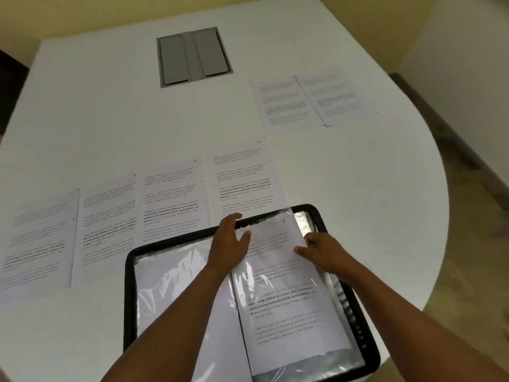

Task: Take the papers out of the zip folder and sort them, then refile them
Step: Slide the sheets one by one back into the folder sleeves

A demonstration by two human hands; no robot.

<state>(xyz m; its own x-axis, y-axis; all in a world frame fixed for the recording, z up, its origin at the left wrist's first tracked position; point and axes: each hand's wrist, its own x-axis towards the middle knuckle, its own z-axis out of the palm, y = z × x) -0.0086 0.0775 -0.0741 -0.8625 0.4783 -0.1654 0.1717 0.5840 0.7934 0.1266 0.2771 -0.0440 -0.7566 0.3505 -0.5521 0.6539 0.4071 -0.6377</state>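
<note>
- White desk (110, 106), rounded at the right, with a grey hatch (194, 56); beige walls behind.
- Printed sheets (170, 194) lie in rows; text blurred.
- Black-edged folder (128, 285) lies open at the near edge.
- Left hand (230, 244) rests on its plastic sleeve, fingers relaxed.
- Right hand (321, 250) pinches a page (289, 293) in the folder.

Bare table (110, 111) beyond papers (170, 197)
</note>
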